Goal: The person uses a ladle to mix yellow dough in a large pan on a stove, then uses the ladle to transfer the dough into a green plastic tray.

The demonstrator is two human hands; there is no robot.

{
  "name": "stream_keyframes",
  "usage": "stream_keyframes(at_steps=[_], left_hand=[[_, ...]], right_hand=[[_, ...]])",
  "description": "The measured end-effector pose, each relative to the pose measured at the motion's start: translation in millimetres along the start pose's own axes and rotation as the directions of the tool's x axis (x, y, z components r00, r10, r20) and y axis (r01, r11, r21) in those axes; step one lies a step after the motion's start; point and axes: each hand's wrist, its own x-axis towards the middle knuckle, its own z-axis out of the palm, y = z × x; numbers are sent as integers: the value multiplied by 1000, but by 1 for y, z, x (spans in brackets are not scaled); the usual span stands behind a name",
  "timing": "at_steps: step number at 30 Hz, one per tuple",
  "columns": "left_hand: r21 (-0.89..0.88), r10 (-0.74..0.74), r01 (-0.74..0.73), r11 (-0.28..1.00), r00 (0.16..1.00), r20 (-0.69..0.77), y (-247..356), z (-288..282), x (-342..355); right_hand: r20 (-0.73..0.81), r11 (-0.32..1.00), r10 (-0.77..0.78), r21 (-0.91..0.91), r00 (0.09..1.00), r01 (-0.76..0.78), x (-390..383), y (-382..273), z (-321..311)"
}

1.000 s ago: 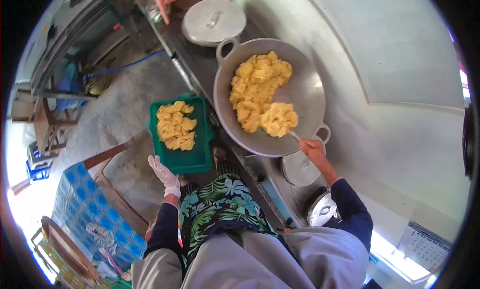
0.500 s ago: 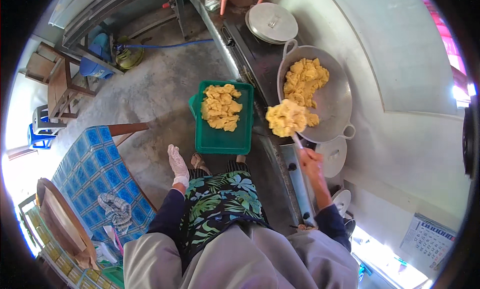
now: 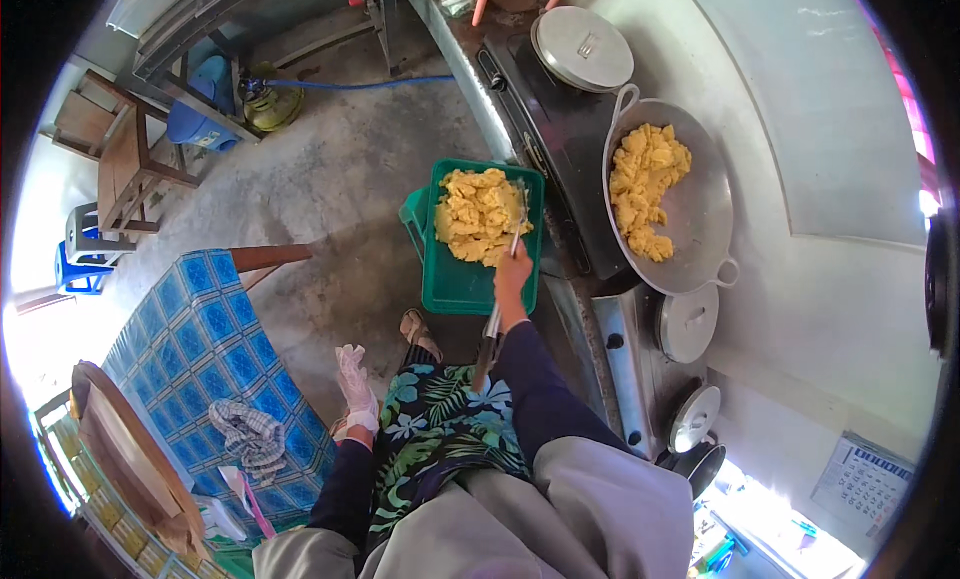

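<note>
My right hand [image 3: 513,274] grips the long handle of a metal spatula [image 3: 492,325], its far end over the right side of a green tray [image 3: 465,287]. Lumpy yellow dough [image 3: 476,215] is heaped in the tray's far part, against the spatula's blade, which is only partly visible. To the right, a wide metal wok [image 3: 702,211] with two loop handles has more yellow dough [image 3: 640,179] along its left side. My left hand [image 3: 356,384], in a clear plastic glove, is held low beside my apron, fingers stretched out and holding nothing.
A stove [image 3: 575,169] runs beneath the wok, with a lidded pot [image 3: 583,47] beyond it. Another lid [image 3: 688,324] lies nearer. On my left stands a table with a blue checked cloth [image 3: 225,354] and a crumpled rag [image 3: 248,434]. A gas cylinder [image 3: 272,104] is on the floor.
My right hand has swung left from beside the wok to the tray. The dough lump on the spatula has come off, and the tray's heap is larger. My left hand has dropped lower.
</note>
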Motion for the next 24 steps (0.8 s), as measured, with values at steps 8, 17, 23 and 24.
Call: stream_keyframes(at_steps=[8, 17, 23, 24], left_hand=[[-149, -73, 65, 987, 996, -44, -5, 4, 2], [-39, -6, 6, 999, 1000, 2, 22, -7, 12], [-88, -62, 53, 995, 993, -103, 7, -33, 5], [-110, -78, 65, 992, 990, -117, 8, -28, 4]], right_hand=[[159, 858, -258, -416, 953, 302, -47, -64, -47], [22, 961, 274, -44, 961, -273, 13, -32, 26], [180, 817, -164, -526, 970, 236, -46, -89, -37], [204, 777, -185, -569, 961, 271, -39, -81, -34]])
